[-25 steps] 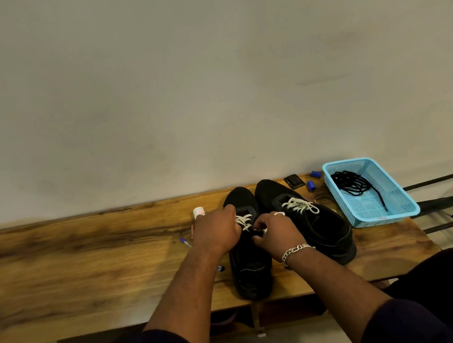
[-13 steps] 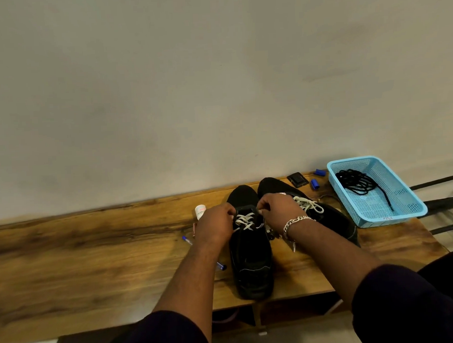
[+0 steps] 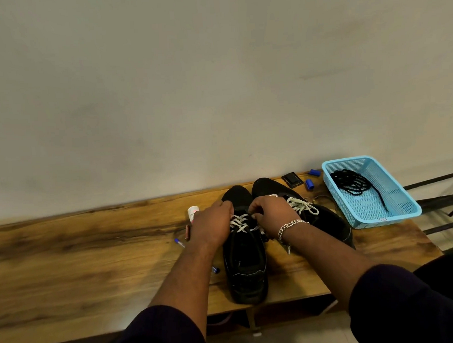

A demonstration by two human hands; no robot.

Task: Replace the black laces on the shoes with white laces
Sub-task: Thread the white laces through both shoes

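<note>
Both hands are down on the near shoe [image 3: 244, 259], which sits between the forearms with its heel toward the person. The left hand [image 3: 212, 225] lies curled over the shoe's left flank, fingertips at the top of the white lace [image 3: 239, 222]; what it grips, if anything, cannot be told. The right hand [image 3: 271, 213] (silver bracelet at the wrist) is curled at the lace's right side, fingers bent inward as if pinching it, though the pinch itself is hidden. Just beyond the right hand lies the second shoe [image 3: 325, 218], already white-laced. Further right of it, the blue basket [image 3: 403, 204] holds the black laces [image 3: 353, 183].
</note>
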